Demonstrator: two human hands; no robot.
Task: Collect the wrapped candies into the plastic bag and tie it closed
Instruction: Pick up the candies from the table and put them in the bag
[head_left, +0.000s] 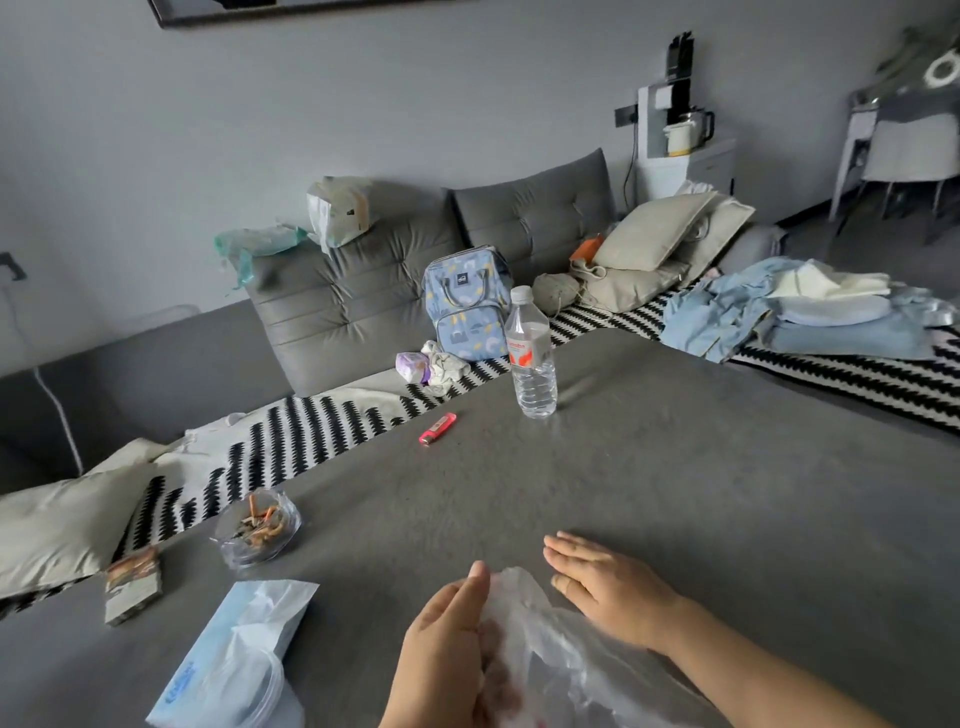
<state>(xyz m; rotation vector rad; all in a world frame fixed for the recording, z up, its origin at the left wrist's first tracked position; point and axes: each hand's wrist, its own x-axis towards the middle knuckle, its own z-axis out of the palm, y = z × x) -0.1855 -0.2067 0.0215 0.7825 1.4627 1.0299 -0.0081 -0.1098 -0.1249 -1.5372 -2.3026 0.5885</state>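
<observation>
Two bare hands work at the table's (675, 467) near edge: the left hand (447, 649) grips the clear plastic bag (545, 654), the right hand (608, 587) lies flat, fingers spread, beside it. Farther off, a lighter (437, 428), then a water bottle (531, 353).

Pink lighter (437, 428), grey table (675, 493), zigzag black-and-white throw (291, 441)
</observation>
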